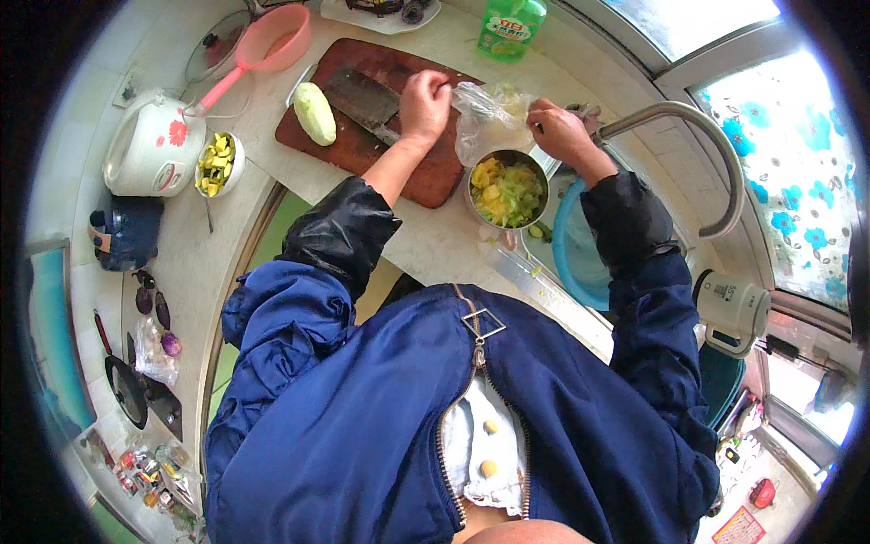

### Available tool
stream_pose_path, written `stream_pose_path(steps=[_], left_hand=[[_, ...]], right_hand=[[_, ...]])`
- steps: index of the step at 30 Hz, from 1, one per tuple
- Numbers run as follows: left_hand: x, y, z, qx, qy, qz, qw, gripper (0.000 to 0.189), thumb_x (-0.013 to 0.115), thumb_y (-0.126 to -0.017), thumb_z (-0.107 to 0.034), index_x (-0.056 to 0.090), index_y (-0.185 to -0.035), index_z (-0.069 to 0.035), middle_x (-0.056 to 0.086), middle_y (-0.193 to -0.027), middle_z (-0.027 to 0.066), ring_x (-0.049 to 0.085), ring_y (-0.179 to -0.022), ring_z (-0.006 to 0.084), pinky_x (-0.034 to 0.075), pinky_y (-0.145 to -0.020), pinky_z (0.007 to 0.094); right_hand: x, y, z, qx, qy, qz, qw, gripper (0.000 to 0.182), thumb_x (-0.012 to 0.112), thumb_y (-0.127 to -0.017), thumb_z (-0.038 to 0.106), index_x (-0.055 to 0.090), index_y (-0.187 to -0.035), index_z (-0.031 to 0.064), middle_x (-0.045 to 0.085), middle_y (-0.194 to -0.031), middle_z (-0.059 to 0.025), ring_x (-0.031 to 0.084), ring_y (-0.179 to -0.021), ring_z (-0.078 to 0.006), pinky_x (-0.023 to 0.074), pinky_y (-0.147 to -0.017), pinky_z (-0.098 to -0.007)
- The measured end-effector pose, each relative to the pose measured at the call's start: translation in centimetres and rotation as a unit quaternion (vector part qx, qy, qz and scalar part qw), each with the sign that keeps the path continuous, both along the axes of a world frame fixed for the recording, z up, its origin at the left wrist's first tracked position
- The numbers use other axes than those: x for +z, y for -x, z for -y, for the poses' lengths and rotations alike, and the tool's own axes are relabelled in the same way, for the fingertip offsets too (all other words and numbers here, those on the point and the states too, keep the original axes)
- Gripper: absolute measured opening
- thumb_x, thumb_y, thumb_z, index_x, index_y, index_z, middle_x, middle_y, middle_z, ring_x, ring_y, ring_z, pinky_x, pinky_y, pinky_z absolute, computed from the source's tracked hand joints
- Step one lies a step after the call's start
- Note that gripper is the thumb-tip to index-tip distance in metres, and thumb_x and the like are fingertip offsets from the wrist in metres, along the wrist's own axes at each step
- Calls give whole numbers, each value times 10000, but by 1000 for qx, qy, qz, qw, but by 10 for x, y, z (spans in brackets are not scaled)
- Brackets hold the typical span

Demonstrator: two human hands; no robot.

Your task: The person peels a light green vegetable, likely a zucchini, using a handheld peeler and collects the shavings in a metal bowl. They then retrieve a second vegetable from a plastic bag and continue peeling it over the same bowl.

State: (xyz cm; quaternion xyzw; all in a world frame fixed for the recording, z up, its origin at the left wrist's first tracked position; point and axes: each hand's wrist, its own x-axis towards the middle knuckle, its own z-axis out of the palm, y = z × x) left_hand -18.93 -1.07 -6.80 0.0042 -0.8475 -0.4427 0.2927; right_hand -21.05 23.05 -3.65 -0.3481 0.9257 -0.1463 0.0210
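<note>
A clear plastic bag [479, 132] is stretched between my two hands. My left hand [427, 102] pinches its left edge above the wooden cutting board [428, 180]. At its right side, my right hand [561, 132] has its fingers curled on the plastic; the exact grip is partly hidden. Just below the bag stands a metal bowl [470, 204] with shredded green and yellow food [506, 190] in it. A cleaver [360, 102] lies flat on the board, left of my left hand. Beside the blade rests a pale green peeled vegetable [315, 114].
A curved faucet [731, 149] arches over the sink, where a blue basin [564, 251] sits. At left are a rice cooker [146, 146], a bowl of diced squash [239, 163] and a pink long-handled scoop [275, 41]. A green detergent bottle [510, 30] stands behind. Eggshells [496, 238] lie near the metal bowl.
</note>
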Motion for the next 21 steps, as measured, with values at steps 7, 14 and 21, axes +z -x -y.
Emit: stream_pose_path(steps=[7, 14, 21], left_hand=[[14, 6, -54, -322, 154, 177, 917, 206, 434, -836, -198, 554, -912, -48, 595, -873, 163, 566, -823, 340, 447, -713, 421], [-25, 14, -48, -302, 335, 285, 846, 210, 453, -809, -231, 569, -927, -101, 603, -799, 176, 581, -780, 356, 457, -672, 454], [-6, 7, -54, -239, 306, 290, 875, 221, 518, -739, -194, 579, -930, -100, 608, -833, 167, 593, -815, 336, 472, -701, 438]], right_hand=[[-11, 3, 18, -35, -49, 94, 994, 185, 458, -782, 147, 608, -883, 106, 616, -854, -135, 580, -803, -321, 463, -689, -416], [-48, 21, 20, -153, -126, 88, 976, 242, 424, -801, 200, 539, -961, 60, 610, -844, -179, 580, -800, -364, 457, -691, -450], [-32, 37, 30, -332, 76, 179, 923, 547, 504, -740, 165, 368, -1266, 107, 620, -823, -160, 619, -739, -287, 490, -605, -383]])
